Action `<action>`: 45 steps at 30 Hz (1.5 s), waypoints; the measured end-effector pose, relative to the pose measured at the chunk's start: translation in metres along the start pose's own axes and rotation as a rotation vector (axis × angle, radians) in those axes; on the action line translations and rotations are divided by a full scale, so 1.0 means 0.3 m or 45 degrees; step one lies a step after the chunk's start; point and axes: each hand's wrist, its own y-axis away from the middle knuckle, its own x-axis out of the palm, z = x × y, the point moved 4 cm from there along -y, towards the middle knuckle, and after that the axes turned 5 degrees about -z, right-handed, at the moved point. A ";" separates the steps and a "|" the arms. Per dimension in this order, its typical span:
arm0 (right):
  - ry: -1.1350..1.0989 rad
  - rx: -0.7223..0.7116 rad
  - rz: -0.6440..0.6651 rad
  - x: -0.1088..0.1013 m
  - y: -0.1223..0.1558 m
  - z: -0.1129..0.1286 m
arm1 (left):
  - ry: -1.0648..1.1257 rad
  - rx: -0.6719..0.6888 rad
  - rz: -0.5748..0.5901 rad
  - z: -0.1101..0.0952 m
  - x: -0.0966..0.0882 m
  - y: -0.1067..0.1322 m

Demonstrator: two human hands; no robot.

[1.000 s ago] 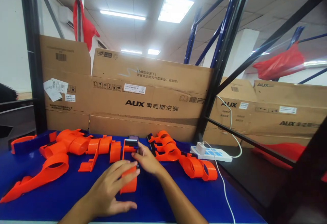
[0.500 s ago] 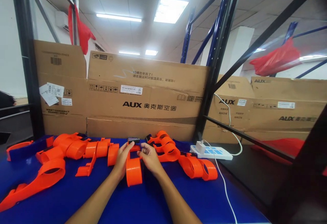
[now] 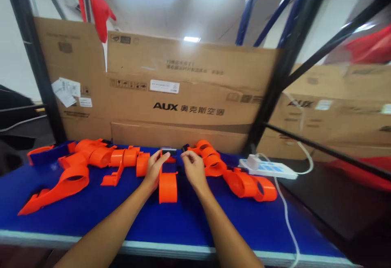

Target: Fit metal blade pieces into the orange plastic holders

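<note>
The orange piece (image 3: 168,187) was found mid-length on the blue bench (image 3: 146,227), nearer the far edge than the front edge. The left hand (image 3: 153,169) had its grip closed on the upper part of this piece, thumb resting at a dark block (image 3: 169,151). The right hand (image 3: 194,169) was beside it, thumb and fingers brought close together; whether that grip pinched anything could not be told.

Surroundings: a cluster of orange rings (image 3: 100,157) extended from just beside the left hand toward the far left corner, with a long orange part (image 3: 75,178) lying nearer the left edge. A stack of orange loops (image 3: 212,162) stood directly behind the right hand, which partly hid it. A pair of orange loops (image 3: 240,186) lay farther right.

Toward the right edge sat a power strip (image 3: 282,171) bearing a white plug (image 3: 253,161); a white cable (image 3: 286,209) crossed the front edge near the right corner. Printed cardboard (image 3: 195,88) stood upright along the far edge, closing off that side.
</note>
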 end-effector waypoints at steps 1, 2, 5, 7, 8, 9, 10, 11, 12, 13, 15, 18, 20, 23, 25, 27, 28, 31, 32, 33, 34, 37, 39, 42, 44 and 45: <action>0.025 0.011 -0.045 -0.001 0.001 0.001 | 0.002 -0.013 -0.005 0.008 0.004 -0.009; 0.048 0.017 -0.065 -0.001 0.001 0.004 | 0.008 -0.030 -0.020 0.021 0.008 -0.021; 0.152 -0.070 -0.186 -0.016 -0.008 0.018 | 0.047 -0.077 -0.054 0.078 0.027 -0.062; 0.153 -0.072 -0.132 -0.025 -0.021 0.015 | 0.061 -0.113 0.043 0.108 0.051 -0.080; 0.144 -0.048 -0.099 -0.034 -0.028 0.011 | 0.063 -0.122 0.093 0.114 0.062 -0.084; 0.135 -0.007 -0.007 -0.038 -0.035 0.005 | 0.064 -0.114 0.124 0.112 0.070 -0.085; 0.124 0.033 0.093 -0.042 -0.040 -0.001 | 0.061 -0.094 0.134 0.105 0.076 -0.085; 0.107 0.070 0.191 -0.045 -0.045 -0.006 | 0.053 -0.066 0.119 0.093 0.078 -0.083; 0.081 0.103 0.283 -0.046 -0.049 -0.011 | 0.040 -0.039 0.096 0.079 0.078 -0.080; 0.043 0.132 0.355 -0.046 -0.051 -0.017 | 0.019 -0.019 0.075 0.066 0.078 -0.076; -0.062 0.187 0.441 -0.041 -0.050 -0.027 | -0.036 -0.010 0.052 0.045 0.076 -0.066; -0.200 0.269 0.460 -0.022 -0.031 -0.043 | -0.101 -0.013 0.015 0.027 0.068 -0.053; -0.216 0.326 0.407 -0.013 -0.012 -0.053 | -0.136 -0.007 -0.021 0.023 0.057 -0.052; -0.177 0.388 0.357 -0.005 0.012 -0.063 | -0.211 -0.016 -0.009 0.038 0.041 -0.064; -0.157 0.423 0.359 -0.002 0.018 -0.072 | -0.274 -0.035 0.025 0.058 0.031 -0.070; -0.138 0.452 0.383 0.004 0.013 -0.081 | -0.308 -0.068 0.014 0.076 0.018 -0.070; -0.120 0.456 0.407 0.009 0.007 -0.085 | -0.305 -0.092 -0.009 0.083 0.011 -0.066; -0.025 0.429 0.498 0.030 -0.018 -0.087 | -0.250 -0.178 -0.057 0.085 -0.006 -0.049; 0.008 0.416 0.524 0.038 -0.026 -0.086 | -0.235 -0.195 -0.056 0.080 -0.011 -0.043; 0.034 0.406 0.545 0.045 -0.031 -0.085 | -0.228 -0.204 -0.046 0.073 -0.015 -0.038; 0.050 0.402 0.560 0.052 -0.034 -0.084 | -0.225 -0.206 -0.032 0.066 -0.020 -0.034; 0.057 0.413 0.582 0.062 -0.032 -0.082 | -0.223 -0.210 0.011 0.053 -0.035 -0.029; 0.041 0.428 0.590 0.059 -0.025 -0.079 | -0.228 -0.226 0.041 0.054 -0.044 -0.029; 0.023 0.445 0.602 0.047 -0.009 -0.072 | -0.252 -0.250 0.052 0.061 -0.051 -0.028; 0.035 0.441 0.592 0.037 0.003 -0.068 | -0.247 -0.266 0.064 0.065 -0.049 -0.027; 0.043 0.434 0.580 0.033 0.009 -0.066 | -0.238 -0.272 0.080 0.067 -0.046 -0.027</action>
